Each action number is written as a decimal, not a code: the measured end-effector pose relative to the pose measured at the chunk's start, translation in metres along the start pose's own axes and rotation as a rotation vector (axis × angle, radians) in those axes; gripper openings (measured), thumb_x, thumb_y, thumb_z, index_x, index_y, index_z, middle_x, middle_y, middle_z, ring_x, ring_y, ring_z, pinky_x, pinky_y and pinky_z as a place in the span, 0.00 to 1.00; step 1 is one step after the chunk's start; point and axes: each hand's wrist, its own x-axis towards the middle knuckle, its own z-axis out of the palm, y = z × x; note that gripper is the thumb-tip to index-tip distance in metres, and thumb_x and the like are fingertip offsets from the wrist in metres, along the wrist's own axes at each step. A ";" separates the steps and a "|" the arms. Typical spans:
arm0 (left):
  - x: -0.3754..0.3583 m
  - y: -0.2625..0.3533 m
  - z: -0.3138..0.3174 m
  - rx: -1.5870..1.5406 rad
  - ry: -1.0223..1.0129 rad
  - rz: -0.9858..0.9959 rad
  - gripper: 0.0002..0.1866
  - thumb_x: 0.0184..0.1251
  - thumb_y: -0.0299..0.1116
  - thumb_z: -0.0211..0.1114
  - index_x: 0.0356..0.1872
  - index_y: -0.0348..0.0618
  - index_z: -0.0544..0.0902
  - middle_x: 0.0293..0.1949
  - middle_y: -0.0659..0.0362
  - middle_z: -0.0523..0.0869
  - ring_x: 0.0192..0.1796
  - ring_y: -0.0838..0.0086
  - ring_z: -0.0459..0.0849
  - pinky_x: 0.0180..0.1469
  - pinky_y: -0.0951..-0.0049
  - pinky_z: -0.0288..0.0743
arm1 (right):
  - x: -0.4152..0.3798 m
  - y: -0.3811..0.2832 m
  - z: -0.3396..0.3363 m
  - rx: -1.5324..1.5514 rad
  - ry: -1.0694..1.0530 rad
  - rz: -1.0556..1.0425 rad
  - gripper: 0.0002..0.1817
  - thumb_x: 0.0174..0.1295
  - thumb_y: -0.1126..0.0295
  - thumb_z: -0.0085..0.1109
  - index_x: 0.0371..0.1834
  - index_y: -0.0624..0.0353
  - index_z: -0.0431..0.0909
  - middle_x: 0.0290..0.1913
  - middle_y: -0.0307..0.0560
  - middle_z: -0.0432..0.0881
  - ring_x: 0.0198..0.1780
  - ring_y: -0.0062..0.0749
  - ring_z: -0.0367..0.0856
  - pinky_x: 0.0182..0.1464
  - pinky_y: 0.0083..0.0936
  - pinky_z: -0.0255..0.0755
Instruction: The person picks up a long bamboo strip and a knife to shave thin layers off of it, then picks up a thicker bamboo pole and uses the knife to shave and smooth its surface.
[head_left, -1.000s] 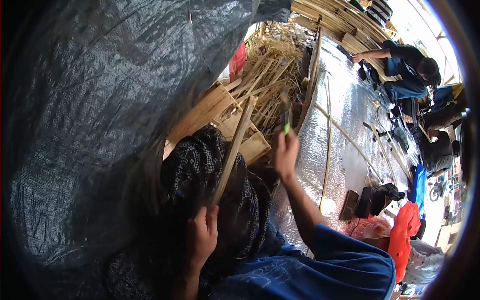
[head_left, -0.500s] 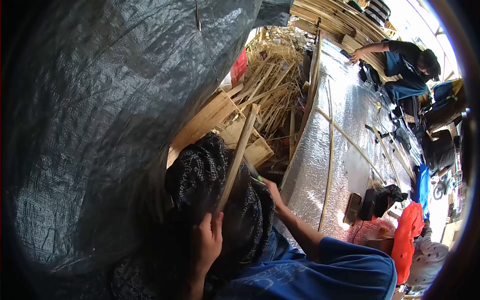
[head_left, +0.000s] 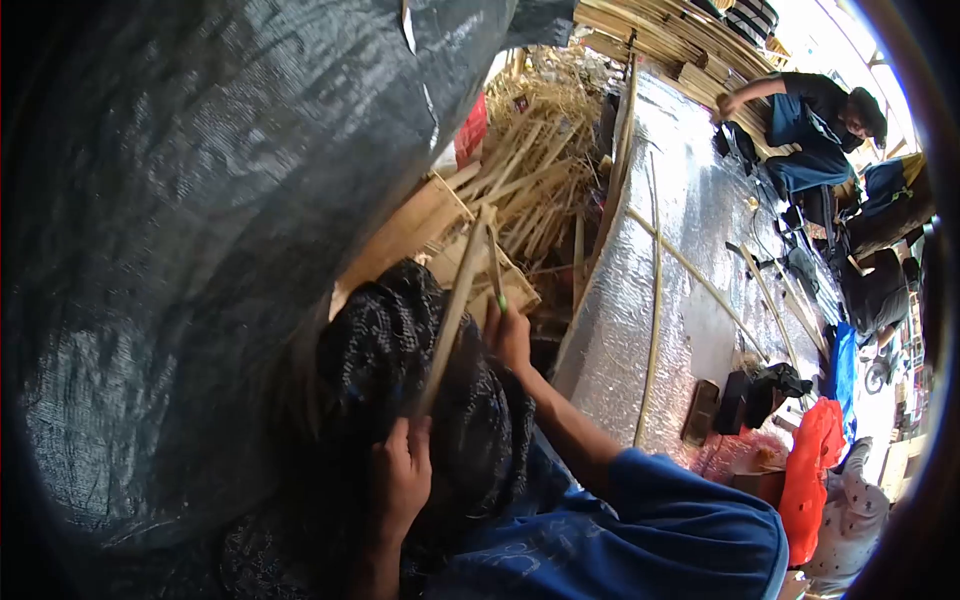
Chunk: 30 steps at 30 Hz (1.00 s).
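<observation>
My left hand (head_left: 402,475) is closed around the near end of a flat wooden strip (head_left: 455,305), which slants up and away over my lap. In my right hand (head_left: 510,340) is a knife (head_left: 494,265) with a bit of green at its handle. Its narrow blade points away from me, and the tip overlaps the far end of the strip in this view. Dark patterned cloth (head_left: 385,335) covers my lap beneath both hands.
A wooden crate (head_left: 410,232) and a heap of split strips and shavings (head_left: 545,150) lie ahead. Dark plastic sheeting (head_left: 220,250) hangs at left. At right, a silvery mat (head_left: 620,330) bears long strips and a red bag (head_left: 812,470). A person (head_left: 815,130) sits at the far right.
My right hand has moved up along the strip with the knife, toward its far end. My left hand and the strip have shifted slightly. The far person's hand has moved.
</observation>
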 end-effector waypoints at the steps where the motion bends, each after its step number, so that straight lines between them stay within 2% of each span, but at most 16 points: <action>1: 0.003 0.001 -0.002 0.008 -0.027 -0.018 0.21 0.72 0.41 0.52 0.21 0.36 0.70 0.11 0.51 0.69 0.12 0.67 0.71 0.16 0.68 0.57 | -0.004 -0.003 -0.003 -0.018 -0.043 0.071 0.09 0.68 0.69 0.46 0.31 0.63 0.67 0.19 0.65 0.71 0.24 0.65 0.72 0.22 0.45 0.62; 2: 0.000 0.002 -0.002 0.011 -0.071 -0.052 0.20 0.72 0.40 0.53 0.21 0.37 0.70 0.10 0.50 0.70 0.12 0.62 0.74 0.16 0.66 0.59 | -0.011 -0.004 -0.014 -0.048 -0.098 0.157 0.09 0.67 0.69 0.46 0.33 0.63 0.67 0.19 0.65 0.72 0.25 0.66 0.73 0.22 0.46 0.63; 6: -0.001 -0.007 0.001 -0.040 -0.053 0.017 0.21 0.72 0.40 0.53 0.21 0.36 0.70 0.11 0.50 0.70 0.12 0.63 0.74 0.16 0.67 0.59 | 0.004 -0.018 -0.046 -0.033 -0.050 0.193 0.08 0.67 0.71 0.45 0.32 0.64 0.67 0.19 0.64 0.72 0.23 0.61 0.75 0.21 0.43 0.63; 7: -0.003 -0.007 0.002 -0.043 -0.057 0.007 0.21 0.72 0.40 0.53 0.21 0.36 0.70 0.11 0.50 0.70 0.12 0.63 0.74 0.16 0.67 0.59 | 0.021 -0.027 -0.051 -0.048 0.054 0.070 0.10 0.68 0.71 0.43 0.29 0.64 0.66 0.16 0.60 0.69 0.18 0.57 0.73 0.19 0.40 0.61; 9: -0.005 -0.002 0.001 -0.050 -0.023 0.000 0.20 0.73 0.41 0.51 0.22 0.36 0.70 0.11 0.54 0.67 0.12 0.74 0.66 0.17 0.69 0.56 | 0.065 -0.049 -0.066 0.044 0.144 0.010 0.11 0.69 0.72 0.42 0.28 0.64 0.65 0.12 0.49 0.64 0.12 0.36 0.63 0.17 0.31 0.56; 11: -0.006 0.001 -0.001 -0.040 -0.036 -0.022 0.20 0.73 0.41 0.51 0.23 0.36 0.70 0.11 0.54 0.67 0.12 0.73 0.66 0.17 0.69 0.56 | 0.101 -0.075 -0.076 0.125 0.187 -0.017 0.11 0.69 0.71 0.42 0.28 0.64 0.65 0.12 0.46 0.66 0.12 0.30 0.64 0.16 0.28 0.56; 12: -0.007 0.001 -0.001 -0.034 -0.041 -0.043 0.20 0.73 0.41 0.51 0.23 0.36 0.70 0.11 0.54 0.67 0.12 0.73 0.67 0.17 0.69 0.56 | 0.104 -0.075 -0.073 0.125 0.187 -0.014 0.11 0.69 0.71 0.42 0.28 0.64 0.65 0.12 0.46 0.66 0.12 0.30 0.64 0.16 0.28 0.56; 14: -0.006 -0.003 0.001 -0.038 -0.032 -0.029 0.21 0.73 0.41 0.51 0.23 0.36 0.70 0.11 0.53 0.67 0.12 0.73 0.67 0.17 0.69 0.56 | 0.104 -0.081 -0.055 0.097 0.106 -0.084 0.11 0.69 0.69 0.42 0.31 0.64 0.65 0.14 0.54 0.71 0.14 0.44 0.72 0.17 0.36 0.61; 16: -0.006 -0.007 0.005 -0.044 -0.016 -0.017 0.21 0.73 0.42 0.51 0.23 0.36 0.70 0.11 0.53 0.68 0.12 0.72 0.67 0.17 0.68 0.56 | 0.054 -0.025 -0.008 -0.156 -0.077 -0.012 0.11 0.69 0.66 0.44 0.33 0.64 0.65 0.19 0.64 0.75 0.22 0.61 0.76 0.21 0.48 0.63; 18: -0.004 -0.010 0.006 -0.014 -0.028 -0.028 0.21 0.73 0.42 0.51 0.23 0.36 0.70 0.11 0.52 0.68 0.12 0.70 0.68 0.17 0.68 0.57 | 0.006 -0.004 -0.008 -0.162 -0.139 0.225 0.12 0.68 0.64 0.46 0.33 0.62 0.64 0.22 0.69 0.76 0.28 0.68 0.75 0.26 0.55 0.64; 21: -0.008 -0.007 0.005 -0.030 -0.035 -0.028 0.21 0.73 0.42 0.51 0.23 0.36 0.70 0.12 0.51 0.69 0.13 0.67 0.70 0.18 0.67 0.58 | -0.028 -0.001 -0.028 -0.178 -0.168 0.317 0.11 0.67 0.64 0.47 0.33 0.61 0.64 0.21 0.69 0.75 0.27 0.67 0.75 0.26 0.53 0.66; 23: 0.001 -0.006 0.003 -0.029 -0.016 0.043 0.21 0.73 0.42 0.51 0.23 0.36 0.70 0.12 0.50 0.69 0.13 0.66 0.70 0.18 0.67 0.58 | -0.033 0.007 -0.038 -0.154 -0.225 0.268 0.11 0.68 0.66 0.46 0.32 0.61 0.64 0.19 0.66 0.75 0.25 0.64 0.76 0.24 0.48 0.66; 25: -0.006 -0.007 0.004 -0.016 -0.056 -0.004 0.20 0.72 0.42 0.53 0.23 0.37 0.71 0.12 0.48 0.73 0.17 0.54 0.78 0.18 0.63 0.61 | -0.019 0.015 -0.044 -0.105 -0.150 0.337 0.10 0.68 0.67 0.46 0.31 0.62 0.64 0.18 0.65 0.74 0.24 0.62 0.76 0.22 0.45 0.66; 26: -0.011 -0.005 0.004 -0.017 -0.069 -0.017 0.20 0.72 0.42 0.53 0.23 0.37 0.71 0.12 0.48 0.73 0.17 0.54 0.78 0.18 0.63 0.61 | -0.009 0.008 -0.051 -0.063 -0.083 0.412 0.10 0.67 0.69 0.46 0.30 0.62 0.63 0.17 0.63 0.73 0.23 0.61 0.76 0.21 0.42 0.65; 28: -0.010 0.000 0.001 -0.015 -0.059 -0.029 0.21 0.73 0.41 0.51 0.22 0.36 0.70 0.12 0.52 0.69 0.13 0.68 0.70 0.18 0.68 0.58 | 0.035 -0.042 -0.062 -0.100 0.138 0.078 0.09 0.67 0.71 0.46 0.29 0.63 0.63 0.16 0.61 0.72 0.21 0.58 0.76 0.20 0.40 0.64; 30: -0.013 -0.001 0.003 -0.020 -0.055 -0.035 0.21 0.73 0.42 0.51 0.22 0.36 0.70 0.12 0.52 0.69 0.13 0.69 0.69 0.18 0.68 0.58 | 0.070 -0.074 -0.067 -0.099 0.148 -0.010 0.08 0.66 0.72 0.47 0.30 0.64 0.63 0.17 0.60 0.72 0.21 0.58 0.76 0.20 0.40 0.65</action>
